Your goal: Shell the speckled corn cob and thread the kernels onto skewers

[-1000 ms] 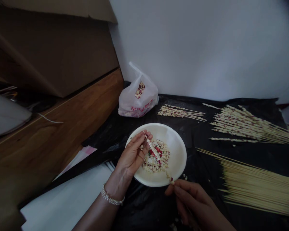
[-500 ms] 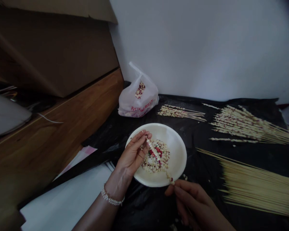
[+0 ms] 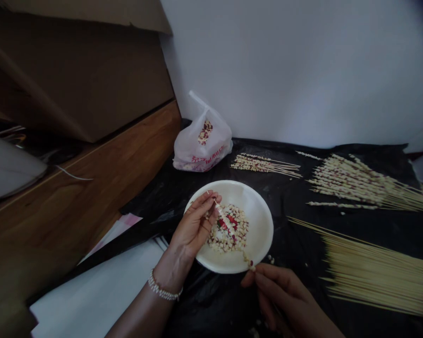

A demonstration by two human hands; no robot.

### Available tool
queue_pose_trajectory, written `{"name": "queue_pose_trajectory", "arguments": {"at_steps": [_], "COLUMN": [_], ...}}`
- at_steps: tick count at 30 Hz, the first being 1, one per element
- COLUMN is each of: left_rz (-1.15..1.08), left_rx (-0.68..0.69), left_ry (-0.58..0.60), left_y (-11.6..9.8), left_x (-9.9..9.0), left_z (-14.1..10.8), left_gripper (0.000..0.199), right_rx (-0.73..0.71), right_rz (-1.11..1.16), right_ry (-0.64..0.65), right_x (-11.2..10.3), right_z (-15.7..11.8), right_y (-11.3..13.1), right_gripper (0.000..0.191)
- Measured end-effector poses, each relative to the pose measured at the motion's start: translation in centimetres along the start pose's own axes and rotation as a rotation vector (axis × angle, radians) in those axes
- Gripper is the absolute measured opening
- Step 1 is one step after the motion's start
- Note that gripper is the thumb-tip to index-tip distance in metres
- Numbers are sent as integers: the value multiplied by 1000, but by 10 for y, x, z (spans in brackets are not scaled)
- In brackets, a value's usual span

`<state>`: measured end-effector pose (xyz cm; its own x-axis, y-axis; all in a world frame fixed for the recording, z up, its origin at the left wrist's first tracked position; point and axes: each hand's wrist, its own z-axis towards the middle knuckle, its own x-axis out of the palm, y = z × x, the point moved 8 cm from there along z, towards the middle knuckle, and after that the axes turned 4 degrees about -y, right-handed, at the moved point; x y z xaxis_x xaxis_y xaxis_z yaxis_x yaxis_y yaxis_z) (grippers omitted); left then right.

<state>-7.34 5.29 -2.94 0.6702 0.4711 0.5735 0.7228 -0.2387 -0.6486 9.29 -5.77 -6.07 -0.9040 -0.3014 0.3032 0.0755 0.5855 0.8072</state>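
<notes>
A thin bamboo skewer (image 3: 227,223), threaded with cream and dark-red corn kernels, slants across the white bowl (image 3: 262,225). My right hand (image 3: 285,291) pinches its lower end near the bowl's front rim. Over the bowl's left side, my left hand (image 3: 199,223) has its thumb and fingertips closed on a dark-red kernel at the skewer's upper tip. Beneath the skewer lie loose corn kernels (image 3: 218,243) around the red flower print on the bowl's bottom. More kernels may be inside my left palm; the curled fingers hide it.
Behind the bowl stands a white plastic bag (image 3: 202,148) of kernels. Threaded skewers lie in a small bunch (image 3: 252,162) and a large pile (image 3: 352,180). Bare skewers (image 3: 380,274) spread at right on black plastic sheeting (image 3: 211,305). A cardboard box (image 3: 91,70) is at upper left.
The fingertips of my left hand have shifted very slightly at the skewer's tip. Everything else looks the same.
</notes>
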Motion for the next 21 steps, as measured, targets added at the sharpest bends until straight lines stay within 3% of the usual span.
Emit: {"name": "queue_pose_trajectory", "arguments": {"at_steps": [21], "left_rz": [70], "left_rx": [-4], "left_ry": [46], "left_y": [-1], "left_x": [1], "left_z": [0], "left_gripper": [20], "right_rx": [-26], "right_rz": [-36], "right_ry": [-46], "right_x": [-22], "right_z": [2], "right_y": [-6], "right_gripper": [49]}}
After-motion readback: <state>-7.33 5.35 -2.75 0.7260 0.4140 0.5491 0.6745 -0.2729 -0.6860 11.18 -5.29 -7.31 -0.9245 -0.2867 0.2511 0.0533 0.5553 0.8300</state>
